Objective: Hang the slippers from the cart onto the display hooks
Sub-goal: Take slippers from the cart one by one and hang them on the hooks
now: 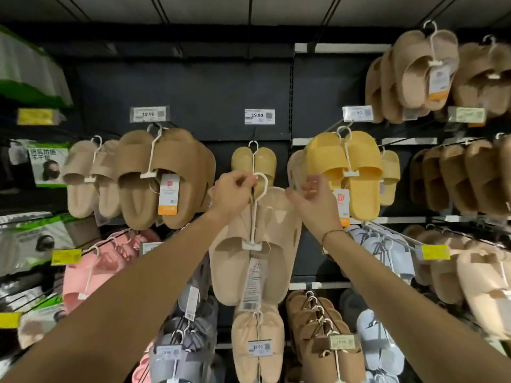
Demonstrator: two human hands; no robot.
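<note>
A pair of beige slippers (235, 261) hangs on a white plastic hanger (255, 205) in the middle of the view, with a paper tag below it. My left hand (232, 193) pinches the hanger's hook at its top. My right hand (312, 205) holds the upper edge of the right slipper, fingers curled. Just behind the hook, a small pale yellow pair (255, 161) hangs on the display hook under a 19.90 price tag (259, 116). The cart is out of view.
Brown slippers (163, 175) hang to the left and yellow slippers (351, 172) to the right of the middle hook. Pink (94, 269), grey, blue and tan pairs fill the lower hooks. Packaged masks (47, 161) occupy the left shelf.
</note>
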